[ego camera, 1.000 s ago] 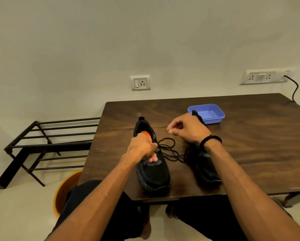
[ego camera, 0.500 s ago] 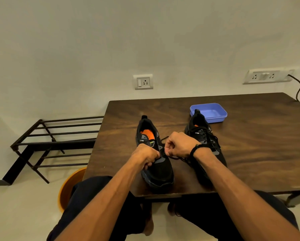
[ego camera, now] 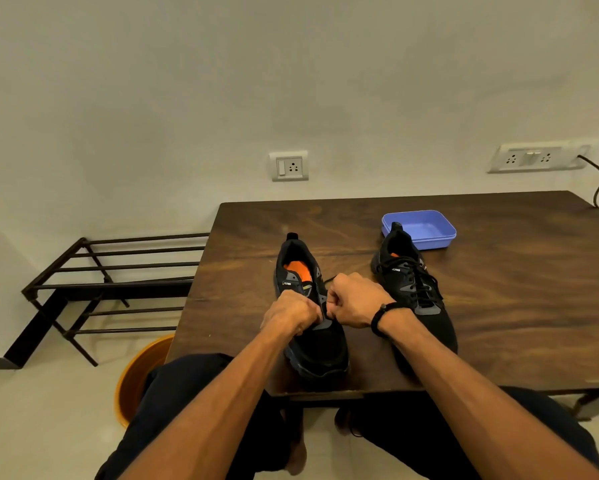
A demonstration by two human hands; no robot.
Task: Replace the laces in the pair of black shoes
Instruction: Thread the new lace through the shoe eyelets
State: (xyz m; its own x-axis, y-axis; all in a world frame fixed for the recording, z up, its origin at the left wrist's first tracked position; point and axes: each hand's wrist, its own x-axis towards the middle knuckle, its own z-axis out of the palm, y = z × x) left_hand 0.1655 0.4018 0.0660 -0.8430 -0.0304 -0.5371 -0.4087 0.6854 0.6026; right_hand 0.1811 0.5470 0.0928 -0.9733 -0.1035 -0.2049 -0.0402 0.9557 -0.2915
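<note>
I sit with the dark brown wooden surface [ego camera: 499, 306] in front of me and both hands meeting over the near black mesh running shoe with the orange insole [ego camera: 308, 306], which lies toe toward me so its eyelet rows sit right under my fingers. My left hand [ego camera: 291, 315] is curled tight, fingers [ego camera: 310, 311] folded in at the left edge of the tongue, and I judge it is pinching one run of the thin black cord lace [ego camera: 329, 280], though the cord itself is hidden inside that grip. My right hand [ego camera: 355, 301], with a black beaded band [ego camera: 381, 318] on the wrist, is curled the same way just to the right of the left fingers, nearly touching them, and a short loop of lace shows just beyond its knuckles, so I take it as holding the other run. Keeping the two grips this close lets me draw the lace snug across the low eyelets without dragging the shoe about. This shoe looks only partly laced, its upper eyelets open. To the right of my right fingers, well apart, stands the second black mesh shoe [ego camera: 412, 292], already laced up its throat. Beyond it sits a shallow blue plastic tray [ego camera: 440, 233], touching or just behind its heel; I cannot tell which.
</note>
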